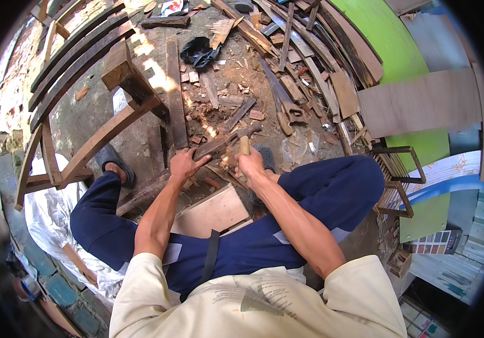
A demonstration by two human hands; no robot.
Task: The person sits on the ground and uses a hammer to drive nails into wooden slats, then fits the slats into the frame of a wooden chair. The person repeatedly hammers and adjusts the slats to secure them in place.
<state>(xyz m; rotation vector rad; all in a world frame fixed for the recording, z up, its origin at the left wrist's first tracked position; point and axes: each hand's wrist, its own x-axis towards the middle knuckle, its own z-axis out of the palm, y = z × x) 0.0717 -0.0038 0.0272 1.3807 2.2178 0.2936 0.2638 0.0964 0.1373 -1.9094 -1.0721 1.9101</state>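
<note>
My left hand (184, 164) presses down on a long dark wooden piece (219, 144) that lies on the ground between my knees. My right hand (250, 164) is closed around a pale wooden tool handle (244, 145) held upright just beside that piece. The tool's working end is hidden behind the hand. Wood chips (211, 183) lie scattered around both hands. A flat pale board (213, 213) sits under my forearms, close to my lap.
A curved wooden frame (93, 141) stands at the left. A hand saw (278, 98) lies among offcuts ahead. Stacked planks (332, 39) and a green panel (399, 45) fill the upper right. My sandalled left foot (115, 163) rests near the frame.
</note>
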